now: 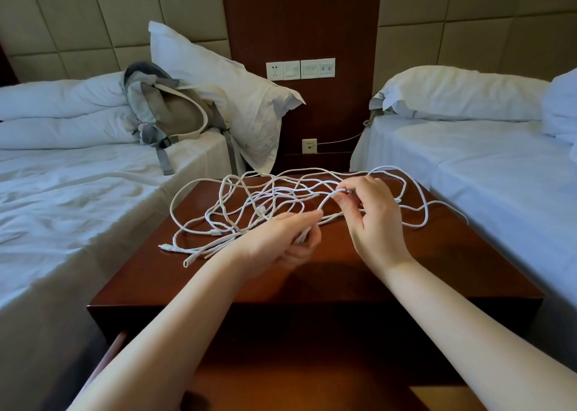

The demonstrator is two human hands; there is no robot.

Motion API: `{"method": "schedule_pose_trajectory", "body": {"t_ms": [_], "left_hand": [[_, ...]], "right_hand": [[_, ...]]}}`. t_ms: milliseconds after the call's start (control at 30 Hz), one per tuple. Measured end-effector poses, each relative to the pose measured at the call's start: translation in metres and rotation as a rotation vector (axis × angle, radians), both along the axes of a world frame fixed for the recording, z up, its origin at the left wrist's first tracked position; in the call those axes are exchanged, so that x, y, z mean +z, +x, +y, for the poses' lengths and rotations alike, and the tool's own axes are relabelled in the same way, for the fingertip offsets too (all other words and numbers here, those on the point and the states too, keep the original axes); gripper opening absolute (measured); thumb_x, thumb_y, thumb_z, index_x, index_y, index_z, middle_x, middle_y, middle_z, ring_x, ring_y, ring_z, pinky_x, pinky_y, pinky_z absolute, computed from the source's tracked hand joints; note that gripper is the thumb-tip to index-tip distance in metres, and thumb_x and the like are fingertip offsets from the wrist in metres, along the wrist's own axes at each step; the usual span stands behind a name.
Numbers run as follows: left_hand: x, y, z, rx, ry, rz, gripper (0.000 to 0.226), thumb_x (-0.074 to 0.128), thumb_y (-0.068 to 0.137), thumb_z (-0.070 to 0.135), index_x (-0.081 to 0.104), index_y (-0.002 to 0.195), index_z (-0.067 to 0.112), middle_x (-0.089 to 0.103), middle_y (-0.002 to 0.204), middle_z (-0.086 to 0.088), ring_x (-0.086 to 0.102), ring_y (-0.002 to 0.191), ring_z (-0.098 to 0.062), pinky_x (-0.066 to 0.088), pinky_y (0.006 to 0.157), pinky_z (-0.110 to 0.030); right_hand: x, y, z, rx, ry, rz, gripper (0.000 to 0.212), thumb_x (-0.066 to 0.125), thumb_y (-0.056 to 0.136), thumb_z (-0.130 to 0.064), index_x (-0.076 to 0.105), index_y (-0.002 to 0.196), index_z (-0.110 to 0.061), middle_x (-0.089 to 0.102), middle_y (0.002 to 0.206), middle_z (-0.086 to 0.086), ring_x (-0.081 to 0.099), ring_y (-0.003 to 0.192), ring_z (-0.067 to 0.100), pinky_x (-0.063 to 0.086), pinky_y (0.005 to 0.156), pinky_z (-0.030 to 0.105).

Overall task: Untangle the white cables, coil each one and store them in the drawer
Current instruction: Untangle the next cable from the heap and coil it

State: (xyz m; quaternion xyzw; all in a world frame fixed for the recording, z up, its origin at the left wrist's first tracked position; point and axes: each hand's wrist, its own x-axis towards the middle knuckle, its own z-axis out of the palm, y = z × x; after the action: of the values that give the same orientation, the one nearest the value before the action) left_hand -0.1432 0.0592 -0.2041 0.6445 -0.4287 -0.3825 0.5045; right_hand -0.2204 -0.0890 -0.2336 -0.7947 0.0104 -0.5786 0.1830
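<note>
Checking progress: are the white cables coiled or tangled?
Tangled: the white cables sprawl in crossing loops over the nightstand, none coiled.

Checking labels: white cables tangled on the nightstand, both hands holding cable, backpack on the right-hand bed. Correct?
No: the backpack lies on the left-hand bed, against a pillow, per the head view. The rest stands: white cables tangled on the nightstand, left hand and right hand each holding cable.
</note>
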Motion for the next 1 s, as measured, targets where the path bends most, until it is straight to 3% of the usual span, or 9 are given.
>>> {"method": "schedule_pose_trajectory", "body": {"t_ms": [100, 233, 533, 633, 667, 733, 867, 1000], "left_hand": [[0.004, -0.002, 0.005, -0.238, 0.01, 0.091, 0.025, 0.039, 0.082, 0.021, 0.041, 0.061, 0.01, 0.026, 0.044, 0.003, 0.017, 0.044, -0.012, 0.015, 0.043, -0.022], [0.009, -0.002, 0.008, -0.39, 0.091, 0.107, 0.027, 0.033, 0.085, 0.02, 0.043, 0.063, 0.008, 0.031, 0.044, 0.004, 0.023, 0.043, -0.011, 0.02, 0.045, -0.023], [0.015, -0.008, 0.005, -0.388, -0.073, 0.27, 0.03, 0.032, 0.083, 0.021, 0.048, 0.06, 0.012, 0.034, 0.047, 0.004, 0.026, 0.045, -0.01, 0.025, 0.047, -0.023], [0.019, -0.008, 0.002, -0.338, -0.295, 0.49, 0.024, 0.04, 0.079, 0.023, 0.05, 0.06, 0.014, 0.036, 0.048, 0.005, 0.022, 0.046, -0.009, 0.027, 0.046, -0.021], [0.02, -0.007, 0.001, -0.318, -0.385, 0.557, 0.022, 0.041, 0.079, 0.022, 0.051, 0.061, 0.013, 0.037, 0.049, 0.005, 0.022, 0.048, -0.01, 0.029, 0.046, -0.021], [0.018, -0.007, -0.002, -0.194, -0.546, 0.64, 0.017, 0.044, 0.077, 0.019, 0.051, 0.064, 0.011, 0.036, 0.051, 0.003, 0.025, 0.049, -0.009, 0.032, 0.048, -0.021], [0.02, -0.006, -0.005, 0.216, -0.772, 0.527, 0.013, 0.037, 0.08, 0.012, 0.041, 0.067, 0.011, 0.032, 0.053, 0.002, 0.028, 0.048, -0.01, 0.029, 0.049, -0.021], [0.032, -0.004, -0.001, 0.363, -0.93, 0.443, 0.023, 0.03, 0.09, 0.006, 0.039, 0.07, 0.011, 0.035, 0.053, 0.004, 0.03, 0.048, -0.009, 0.031, 0.051, -0.02]], "right_hand": [[0.0, 0.001, 0.001, 0.064, 0.024, 0.057, 0.031, 0.048, 0.094, -0.033, 0.064, 0.091, -0.006, 0.061, 0.083, 0.0, 0.05, 0.079, 0.01, 0.039, 0.071, 0.019], [-0.004, 0.002, 0.001, 0.137, 0.003, 0.152, 0.032, 0.046, 0.095, -0.036, 0.065, 0.092, -0.01, 0.061, 0.083, 0.0, 0.052, 0.08, 0.015, 0.041, 0.071, 0.024], [-0.002, -0.003, 0.006, 0.191, 0.105, 0.293, 0.027, 0.04, 0.093, -0.036, 0.061, 0.091, -0.018, 0.061, 0.083, -0.007, 0.053, 0.081, 0.009, 0.044, 0.072, 0.027], [-0.003, 0.0, 0.012, 0.188, 0.077, 0.482, 0.029, 0.033, 0.084, -0.031, 0.056, 0.092, -0.015, 0.061, 0.079, 0.003, 0.056, 0.075, 0.021, 0.046, 0.068, 0.036], [-0.004, 0.001, 0.014, 0.166, -0.011, 0.521, 0.032, 0.031, 0.083, -0.031, 0.055, 0.091, -0.012, 0.061, 0.078, 0.004, 0.057, 0.073, 0.024, 0.046, 0.068, 0.034], [-0.006, 0.003, 0.021, 0.194, -0.112, 0.571, 0.022, 0.033, 0.087, -0.034, 0.048, 0.086, -0.018, 0.052, 0.068, -0.008, 0.053, 0.065, 0.017, 0.036, 0.064, 0.016], [-0.003, 0.004, 0.03, 0.314, -0.025, 0.616, 0.008, 0.054, 0.091, -0.029, 0.049, 0.089, -0.022, 0.057, 0.076, -0.009, 0.05, 0.066, 0.005, 0.035, 0.063, 0.019], [-0.003, 0.01, 0.026, 0.256, 0.048, 0.654, 0.012, 0.06, 0.09, -0.027, 0.053, 0.081, -0.024, 0.054, 0.066, -0.011, 0.049, 0.059, 0.002, 0.033, 0.058, 0.013]]}}
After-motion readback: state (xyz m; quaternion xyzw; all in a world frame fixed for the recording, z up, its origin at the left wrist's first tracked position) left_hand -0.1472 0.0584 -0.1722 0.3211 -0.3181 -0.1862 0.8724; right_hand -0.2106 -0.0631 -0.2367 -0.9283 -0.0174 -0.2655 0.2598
